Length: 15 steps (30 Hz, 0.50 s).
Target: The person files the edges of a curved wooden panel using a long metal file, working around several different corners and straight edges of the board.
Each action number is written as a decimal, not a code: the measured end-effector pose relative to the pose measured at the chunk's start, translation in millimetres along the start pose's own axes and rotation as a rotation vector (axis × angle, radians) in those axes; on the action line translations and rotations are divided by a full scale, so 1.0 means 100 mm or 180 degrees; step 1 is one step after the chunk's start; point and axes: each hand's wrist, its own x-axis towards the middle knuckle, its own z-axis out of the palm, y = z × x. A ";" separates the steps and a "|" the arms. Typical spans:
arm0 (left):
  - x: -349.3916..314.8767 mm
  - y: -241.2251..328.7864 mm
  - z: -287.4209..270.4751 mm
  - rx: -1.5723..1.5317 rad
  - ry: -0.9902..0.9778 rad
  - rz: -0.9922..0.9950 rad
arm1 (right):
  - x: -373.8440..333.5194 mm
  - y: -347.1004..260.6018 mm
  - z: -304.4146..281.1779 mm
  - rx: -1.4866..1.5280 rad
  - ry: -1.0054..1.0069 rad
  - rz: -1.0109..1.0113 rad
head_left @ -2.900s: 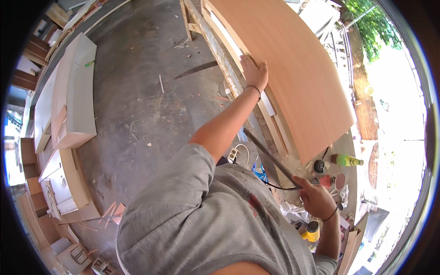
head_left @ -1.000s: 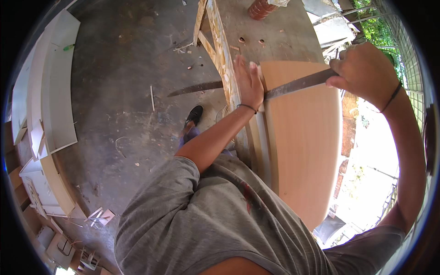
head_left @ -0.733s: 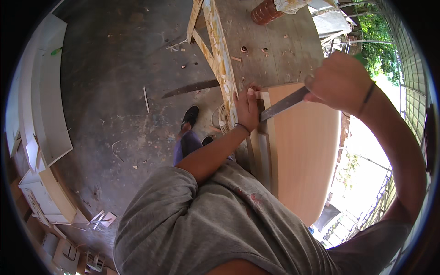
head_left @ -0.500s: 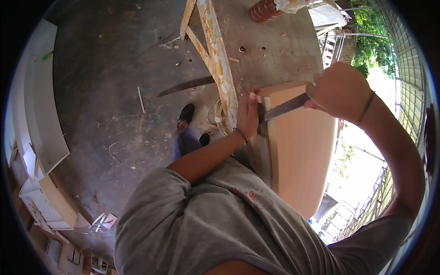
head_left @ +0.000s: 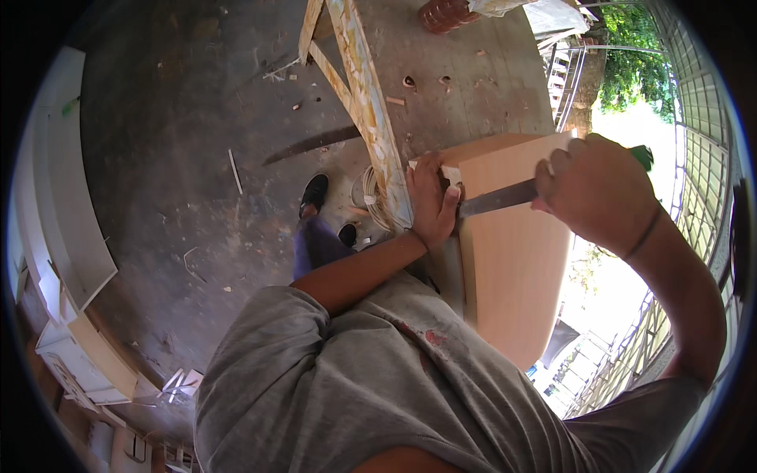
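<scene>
So, what differs from about three seconds ago?

— The file [head_left: 498,199], then low at the person's right side, now reaches over the panel [head_left: 516,268], tip at its left edge.

— And the hands?

— The right hand [head_left: 595,185] is clenched round the file, a green handle [head_left: 642,158] poking out behind. The left hand [head_left: 432,206] rests at the panel's left edge, thumb just beside the file's tip; whether it grips, I can't tell.

— Where's the panel?

— On the bench [head_left: 481,102], near the person's front; bench top it covered then now shows beyond it, with a red jar [head_left: 446,14] farther off
</scene>
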 end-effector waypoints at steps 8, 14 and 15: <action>0.09 -0.19 -0.12 0.0025 -0.0463 -0.0129 | 0.40 0.11 0.19 0.0199 0.0362 -0.0155; 0.11 -0.14 -0.07 -0.0006 -0.0262 -0.0048 | 0.30 0.17 0.17 0.0077 0.0345 -0.0168; 0.10 -0.14 -0.05 -0.0022 -0.0211 -0.0002 | 0.28 0.18 0.18 0.0080 0.0245 -0.0043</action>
